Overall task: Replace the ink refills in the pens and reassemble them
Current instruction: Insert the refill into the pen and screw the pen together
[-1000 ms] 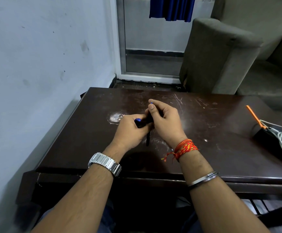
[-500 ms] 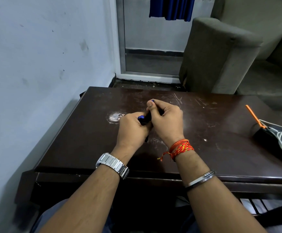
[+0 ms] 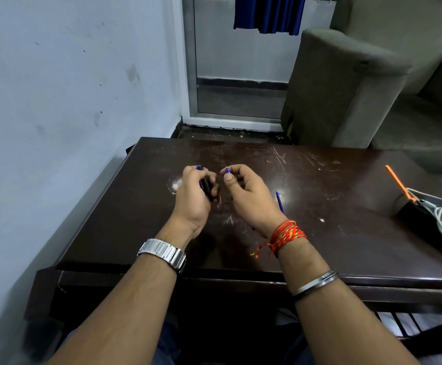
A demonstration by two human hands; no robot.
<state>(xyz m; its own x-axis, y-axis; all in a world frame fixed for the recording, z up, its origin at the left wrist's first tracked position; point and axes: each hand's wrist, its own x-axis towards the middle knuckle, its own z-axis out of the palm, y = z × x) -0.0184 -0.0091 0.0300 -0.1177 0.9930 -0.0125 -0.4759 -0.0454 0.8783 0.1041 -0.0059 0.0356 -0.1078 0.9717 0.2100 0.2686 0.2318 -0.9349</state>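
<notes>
Hands apart over a dark table (image 3: 320, 233), centre frame: left hand (image 3: 194, 192) grips a dark pen body (image 3: 206, 185); right hand (image 3: 250, 193) pinches a small blue tip (image 3: 227, 170) (a blue refill (image 3: 280, 202) shows just right of it).

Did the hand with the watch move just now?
Yes. The left hand, gripping the pen, has swung slightly left toward the pale smudge on the table, away from the right hand pinching the refill.

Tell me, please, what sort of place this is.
Probably a room in a home, perhaps a sitting room: a grey sofa stands behind a scratched dark table, beside a glass door with blue cloth hanging beyond it.
</notes>
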